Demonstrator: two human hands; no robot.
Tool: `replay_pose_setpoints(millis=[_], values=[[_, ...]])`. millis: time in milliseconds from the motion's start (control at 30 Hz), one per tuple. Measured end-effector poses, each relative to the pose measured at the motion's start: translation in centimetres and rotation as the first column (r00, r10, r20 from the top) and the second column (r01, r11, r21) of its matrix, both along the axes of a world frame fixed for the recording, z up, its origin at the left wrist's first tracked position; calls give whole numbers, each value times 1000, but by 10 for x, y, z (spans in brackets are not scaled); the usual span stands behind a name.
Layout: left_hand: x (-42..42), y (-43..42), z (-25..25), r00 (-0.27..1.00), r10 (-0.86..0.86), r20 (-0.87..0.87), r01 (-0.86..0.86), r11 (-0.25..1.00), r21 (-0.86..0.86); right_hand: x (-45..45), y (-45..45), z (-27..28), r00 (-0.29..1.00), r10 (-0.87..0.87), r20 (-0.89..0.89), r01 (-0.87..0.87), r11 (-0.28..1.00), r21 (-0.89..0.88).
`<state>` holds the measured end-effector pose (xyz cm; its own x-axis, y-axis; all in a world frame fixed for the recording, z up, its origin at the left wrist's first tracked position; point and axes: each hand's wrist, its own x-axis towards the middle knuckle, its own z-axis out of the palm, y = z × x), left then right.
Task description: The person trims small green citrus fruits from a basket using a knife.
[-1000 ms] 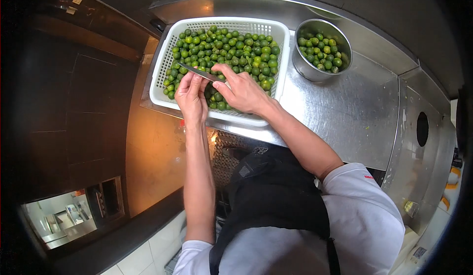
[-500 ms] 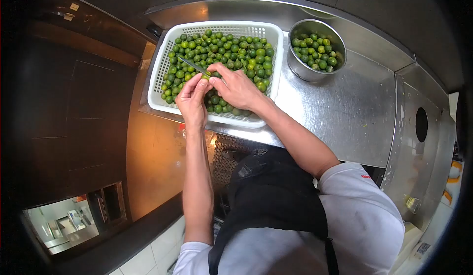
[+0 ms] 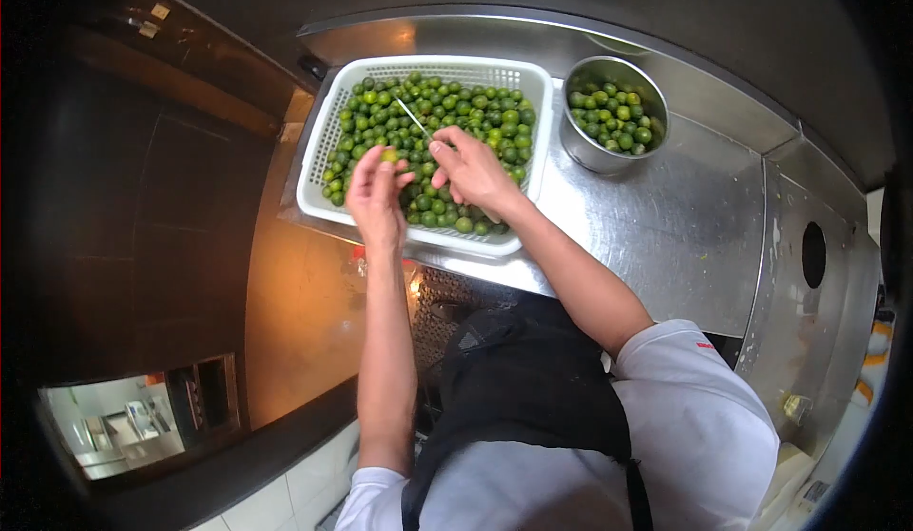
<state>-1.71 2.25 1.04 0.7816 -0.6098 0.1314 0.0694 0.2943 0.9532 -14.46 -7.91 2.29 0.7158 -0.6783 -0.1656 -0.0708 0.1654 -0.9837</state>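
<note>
A white plastic basket full of small green calamansi limes sits on the steel counter. Over its front left part, my left hand pinches one yellowish-green calamansi at the fingertips. My right hand is closed around a small knife, whose thin blade points up and to the left above the fruit. The knife's handle is mostly hidden in my palm. Blade and pinched calamansi are apart.
To the right of the basket stands a round steel pot partly filled with calamansi. The steel counter extends rightward and has a raised back edge. A lower steel surface with a dark round hole lies at the far right.
My hands have drawn apart. The knife has left the calamansi in my left hand and moved right, its blade now more upright. The whole view has shifted slightly.
</note>
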Motion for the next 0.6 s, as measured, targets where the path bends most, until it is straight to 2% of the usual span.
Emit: replay_pose_setpoints(millis=[33,100,133,167,233,267,333,400,467,533,600], values=[[-5,-1,5,997,72,40,-72,997,5,1,1,2,999,-32,-28,33,999,34],[-5,0,23,959,209,191,-185,973,-137,5,-2,-8,997,-51,-61,47,997,-65],[-23,-6,56,915,263,306,-220,961,-168,4,-1,-9,996,-46,-76,38,994,-102],[-41,-15,83,878,242,414,-207,970,-126,1,-2,-10,993,-61,-105,47,990,-130],[-67,-36,128,827,-137,545,37,981,191,3,-2,-8,986,-52,-156,22,981,-191],[-67,-45,135,704,-202,681,4,960,280,1,0,-9,990,-80,-114,62,986,-156],[-63,-51,143,618,-178,766,-85,953,290,-2,-2,-3,987,-97,-128,88,993,-75],[-47,-44,131,735,-137,664,-82,954,287,-4,-2,-10,988,-146,-39,140,981,-137],[-23,-36,99,795,-100,598,-86,958,274,2,-3,-29,977,-215,-6,195,897,-397],[-14,-21,71,885,-120,449,-56,932,359,1,-1,-23,980,-196,-33,167,902,-398],[-1,-5,33,896,-155,416,-61,886,460,0,0,-22,977,-201,-68,155,895,-418]])
